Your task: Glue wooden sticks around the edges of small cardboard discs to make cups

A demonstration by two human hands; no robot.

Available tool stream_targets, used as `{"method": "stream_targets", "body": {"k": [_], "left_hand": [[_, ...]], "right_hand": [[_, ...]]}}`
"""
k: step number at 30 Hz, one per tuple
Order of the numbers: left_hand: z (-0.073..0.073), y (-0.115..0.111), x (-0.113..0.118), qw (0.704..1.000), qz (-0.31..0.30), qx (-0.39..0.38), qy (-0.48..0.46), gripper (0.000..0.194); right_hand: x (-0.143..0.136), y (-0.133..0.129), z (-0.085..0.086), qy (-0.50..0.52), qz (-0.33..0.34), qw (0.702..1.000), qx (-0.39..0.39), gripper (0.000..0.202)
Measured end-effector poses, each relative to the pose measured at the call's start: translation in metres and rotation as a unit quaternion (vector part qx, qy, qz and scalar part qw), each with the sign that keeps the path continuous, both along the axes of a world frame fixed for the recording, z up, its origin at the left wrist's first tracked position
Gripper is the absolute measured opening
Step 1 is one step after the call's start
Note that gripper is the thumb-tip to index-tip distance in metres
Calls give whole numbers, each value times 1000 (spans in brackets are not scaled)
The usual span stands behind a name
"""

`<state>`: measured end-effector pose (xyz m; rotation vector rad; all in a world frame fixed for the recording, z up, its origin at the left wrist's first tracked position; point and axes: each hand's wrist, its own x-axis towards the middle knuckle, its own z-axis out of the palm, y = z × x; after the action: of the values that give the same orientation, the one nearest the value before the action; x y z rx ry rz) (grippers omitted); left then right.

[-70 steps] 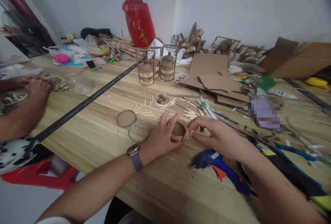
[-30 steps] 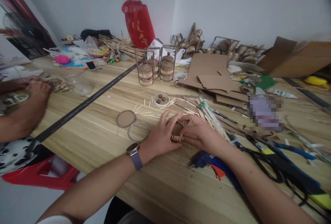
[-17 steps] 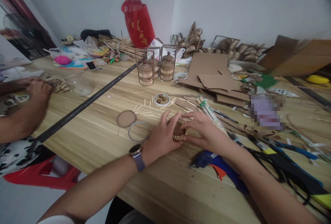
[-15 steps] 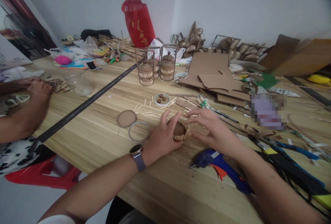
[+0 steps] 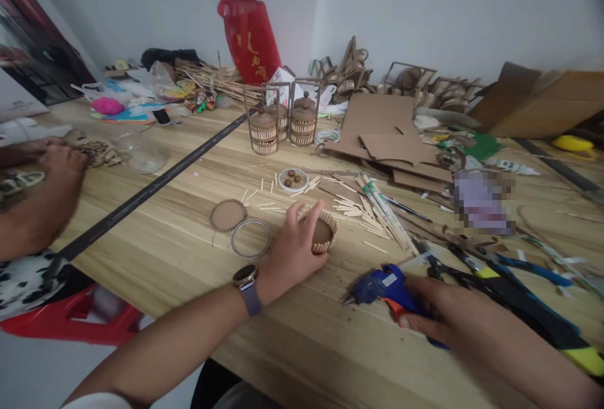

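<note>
Near the middle of the wooden table stands a small round basket [image 5: 324,233] walled with short sticks. My left hand [image 5: 295,252], below a wristwatch, holds its left side between thumb and fingers. To the right, my right hand [image 5: 431,308] is wrapped round the handle of a blue glue gun [image 5: 381,286], whose nozzle points left. Left of the basket lie a pale ring [image 5: 251,239] and a cardboard disc [image 5: 228,215] with a braided edge. Loose short sticks [image 5: 352,206] are scattered behind the basket, beside a white dish [image 5: 293,180] with several brown beads.
Lidded baskets in frames [image 5: 263,132] stand farther back, left of cardboard sheets [image 5: 377,119]. Pliers [image 5: 533,270] lie at the right. Another person's hands [image 5: 63,160] are at the left, near a clear jar [image 5: 141,152].
My right hand has left the basket, moved down to the right and closed on the glue gun. My left hand stays at the basket. The view has shifted slightly.
</note>
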<state>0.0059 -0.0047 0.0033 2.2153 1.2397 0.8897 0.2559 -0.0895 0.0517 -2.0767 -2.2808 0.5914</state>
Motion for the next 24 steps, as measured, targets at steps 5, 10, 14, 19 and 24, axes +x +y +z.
{"method": "stream_targets", "body": {"k": [5,10,14,19,24], "left_hand": [[1,0,-2,1000,15,2,-4,94],[0,0,-4,1000,18,5,1,94],[-1,0,-4,999,26,20,13,94],[1,0,-4,999,22,5,23,93],[0,1,-6,1000,10,18,20,94]], "right_hand": [[5,5,-12,33,24,999,-36,13],[9,4,-16,87,48,995,13,19],[-1,3,-16,85,33,995,40,23],[-14,1,-15,84,12,995,53,22],[-4,-1,-14,144,-20,985,95,27]]}}
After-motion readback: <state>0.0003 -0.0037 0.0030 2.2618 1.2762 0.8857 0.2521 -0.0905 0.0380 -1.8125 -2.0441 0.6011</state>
